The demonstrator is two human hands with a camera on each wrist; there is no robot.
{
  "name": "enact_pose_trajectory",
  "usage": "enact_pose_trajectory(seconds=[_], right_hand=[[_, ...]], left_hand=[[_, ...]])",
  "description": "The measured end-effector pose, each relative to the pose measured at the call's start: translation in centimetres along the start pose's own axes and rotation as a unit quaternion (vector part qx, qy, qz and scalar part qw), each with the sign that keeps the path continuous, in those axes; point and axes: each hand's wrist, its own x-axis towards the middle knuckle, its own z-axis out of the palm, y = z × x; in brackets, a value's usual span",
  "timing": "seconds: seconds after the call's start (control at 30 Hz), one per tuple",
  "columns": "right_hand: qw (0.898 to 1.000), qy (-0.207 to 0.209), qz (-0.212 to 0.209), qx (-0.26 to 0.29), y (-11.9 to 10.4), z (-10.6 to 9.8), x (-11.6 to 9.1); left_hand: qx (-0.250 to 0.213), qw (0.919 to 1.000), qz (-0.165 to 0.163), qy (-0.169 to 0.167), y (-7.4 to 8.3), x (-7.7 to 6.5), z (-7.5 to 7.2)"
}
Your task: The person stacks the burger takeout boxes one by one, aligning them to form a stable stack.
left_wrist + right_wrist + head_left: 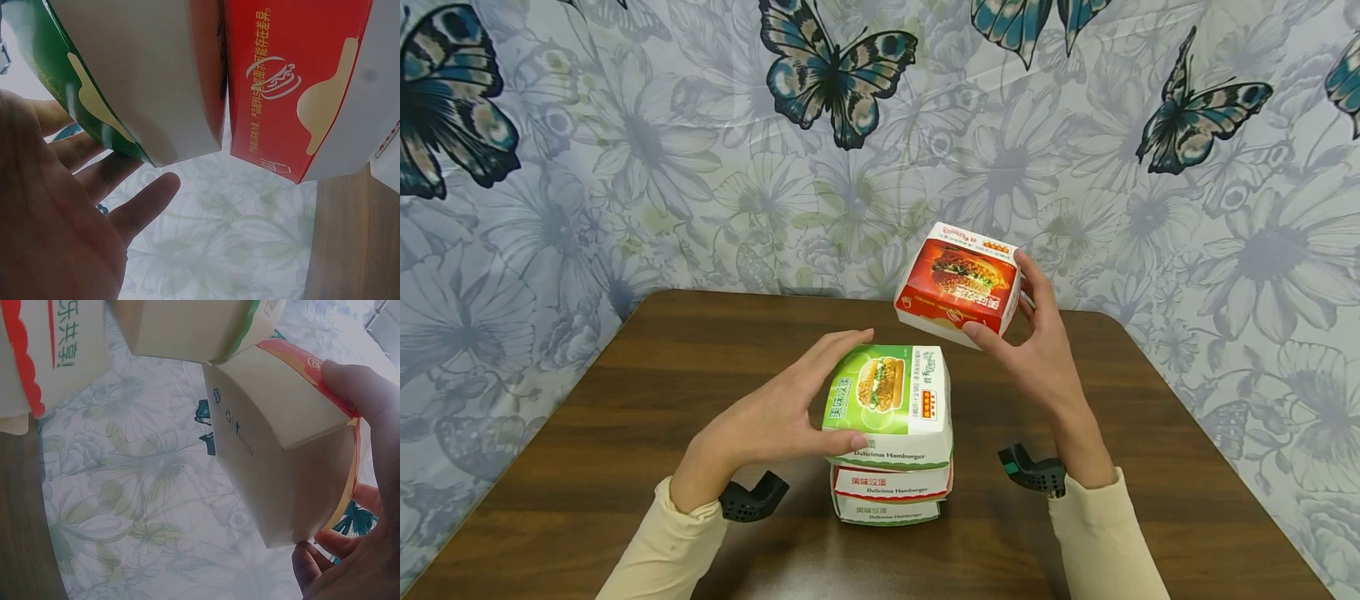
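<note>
In the head view my right hand [1037,350] grips a red hamburger box [958,287], tilted and raised above the table's far edge. Its thumb lies on the near edge, fingers at the right side. My left hand [767,408] spans a green hamburger box [887,396], thumb on the front face and fingers toward the far side. This green box tops a stack, above a red-trimmed box [891,483] and a green-trimmed box [887,510]. The left wrist view shows fingers [94,178] behind the green box [137,81]. In the right wrist view the thumb [362,387] presses the red box.
The brown wooden table [610,467] carries the stack near its middle. A cloth [625,183] with butterflies and flowers hangs behind and around it. Black wrist devices [1033,471] sit below both hands.
</note>
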Motion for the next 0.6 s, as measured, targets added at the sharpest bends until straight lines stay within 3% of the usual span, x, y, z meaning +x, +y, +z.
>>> enact_pose_trajectory(seconds=[0.6], right_hand=[[1.000, -0.009, -0.015, 0.000, -1.2, -0.3, -0.3]], left_hand=[[-0.012, 0.9999, -0.003, -0.003, -0.1, 0.0, 0.0]])
